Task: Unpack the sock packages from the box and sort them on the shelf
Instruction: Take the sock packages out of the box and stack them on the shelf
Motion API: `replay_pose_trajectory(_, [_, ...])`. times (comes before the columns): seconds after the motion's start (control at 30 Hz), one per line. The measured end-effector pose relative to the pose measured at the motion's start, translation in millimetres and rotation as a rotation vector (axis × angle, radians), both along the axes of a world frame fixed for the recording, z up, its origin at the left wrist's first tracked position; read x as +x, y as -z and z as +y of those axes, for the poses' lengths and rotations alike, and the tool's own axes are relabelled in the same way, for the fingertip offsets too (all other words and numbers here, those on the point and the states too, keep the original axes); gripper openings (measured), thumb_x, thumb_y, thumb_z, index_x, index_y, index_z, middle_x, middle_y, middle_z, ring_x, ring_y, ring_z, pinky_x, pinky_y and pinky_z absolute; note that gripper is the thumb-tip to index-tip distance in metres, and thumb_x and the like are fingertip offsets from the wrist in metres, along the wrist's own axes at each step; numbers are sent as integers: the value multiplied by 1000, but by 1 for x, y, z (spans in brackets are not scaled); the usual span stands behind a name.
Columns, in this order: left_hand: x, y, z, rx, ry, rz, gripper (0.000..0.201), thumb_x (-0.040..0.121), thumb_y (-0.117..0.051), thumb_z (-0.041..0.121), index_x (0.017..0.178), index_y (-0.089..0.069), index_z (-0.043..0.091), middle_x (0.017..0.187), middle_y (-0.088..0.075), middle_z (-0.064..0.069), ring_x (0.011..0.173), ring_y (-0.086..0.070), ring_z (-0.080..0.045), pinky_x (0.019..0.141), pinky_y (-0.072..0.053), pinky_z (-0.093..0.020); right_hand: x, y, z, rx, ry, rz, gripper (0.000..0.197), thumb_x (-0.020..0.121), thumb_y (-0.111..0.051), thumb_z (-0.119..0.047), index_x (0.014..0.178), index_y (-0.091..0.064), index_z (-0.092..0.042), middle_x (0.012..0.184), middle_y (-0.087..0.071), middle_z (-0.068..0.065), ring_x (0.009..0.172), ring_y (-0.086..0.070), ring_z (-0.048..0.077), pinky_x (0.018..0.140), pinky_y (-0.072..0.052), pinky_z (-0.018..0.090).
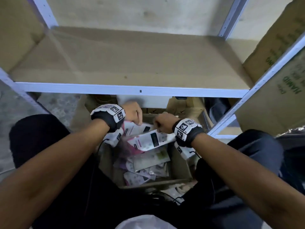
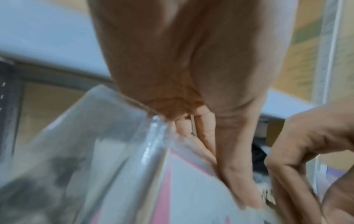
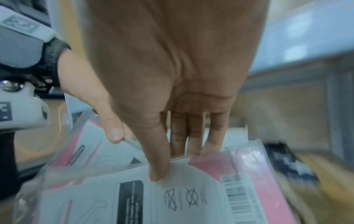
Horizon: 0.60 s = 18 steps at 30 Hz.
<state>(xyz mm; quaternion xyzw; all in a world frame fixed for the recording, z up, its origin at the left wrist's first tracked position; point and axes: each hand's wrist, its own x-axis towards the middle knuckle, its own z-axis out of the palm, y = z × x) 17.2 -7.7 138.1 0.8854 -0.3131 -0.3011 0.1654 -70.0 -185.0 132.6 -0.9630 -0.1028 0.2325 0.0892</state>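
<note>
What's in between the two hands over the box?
The sock packages: left hand and right hand each pinch one, seen from the head camera.

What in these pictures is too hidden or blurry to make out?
- Head view: the left hand and right hand cover the top edges of the sock packages; print too small to read.
- Head view: the box bottom is buried under packages.
- Left wrist view: motion blur smears the clear wrapper.
- Right wrist view: label text blurred.

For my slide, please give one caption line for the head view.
Both hands, left hand and right hand, lift sock packages from the open box below the shelf.
</note>
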Motion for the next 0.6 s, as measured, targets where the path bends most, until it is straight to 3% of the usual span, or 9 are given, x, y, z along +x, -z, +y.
replay_pose_trajectory(0.07, [0,-40,5,-6,22,-45,7,78,-81,13,76,-79,19,75,-74,3,65,-61,-3,67,-47,-22,0,-32,-4,-11,-34,-66,9,87,-66,-11,89,-62,-19,105,-69,6,92,-60,24,77,-45,29])
replay_pose_trajectory(0.13, [1,-78,10,-4,35,-106,5,80,-80,13,83,-79,16,77,-73,-1,66,-58,-7,64,-43,-21,-2,-66,-8,4,-32,-117,12,87,-67,-12,88,-58,-20,100,-64,1,87,-52,18,76,-39,27])
replay_pose_trajectory(0.3, [11,-166,26,-50,10,-233,6,84,-76,11,86,-76,17,59,-63,21,54,-55,7,51,-38,-3,-10,-155,-21,53,3,-264,11,88,-67,-11,98,-66,-13,92,-64,0,84,-56,18,74,-38,22])
replay_pose_trajectory(0.37, [18,-197,34,-102,-19,-250,6,87,-73,8,91,-76,11,62,-65,19,60,-56,6,59,-40,-6,-12,-187,-29,72,36,-318,10,90,-67,-13,100,-66,-14,92,-65,1,85,-57,19,75,-38,22])
replay_pose_trajectory(0.43, [27,-222,42,-136,-60,-279,5,89,-72,13,92,-76,14,76,-69,10,71,-58,-3,70,-43,-13,-14,-213,-38,102,78,-356,12,92,-66,-15,103,-66,-11,95,-68,4,88,-60,22,74,-39,23])
replay_pose_trajectory(0.47, [33,-232,47,-150,-88,-292,4,89,-73,18,91,-76,18,74,-68,10,67,-57,-1,68,-43,-11,-14,-223,-44,122,98,-367,14,93,-66,-16,105,-66,-10,98,-69,6,90,-62,24,72,-42,22])
replay_pose_trajectory(0.53, [46,-242,57,-194,-158,-304,8,90,-73,25,92,-76,19,64,-63,13,51,-51,3,51,-39,-7,-13,-236,-56,159,151,-396,17,94,-66,-19,107,-66,-9,104,-72,6,91,-64,22,65,-43,8])
replay_pose_trajectory(0.6, [62,-239,68,-275,-252,-273,10,92,-70,24,96,-75,16,71,-68,8,51,-54,2,47,-43,-8,-8,-241,-68,223,230,-418,17,94,-66,-22,107,-67,-11,101,-73,3,80,-63,13,51,-36,-2])
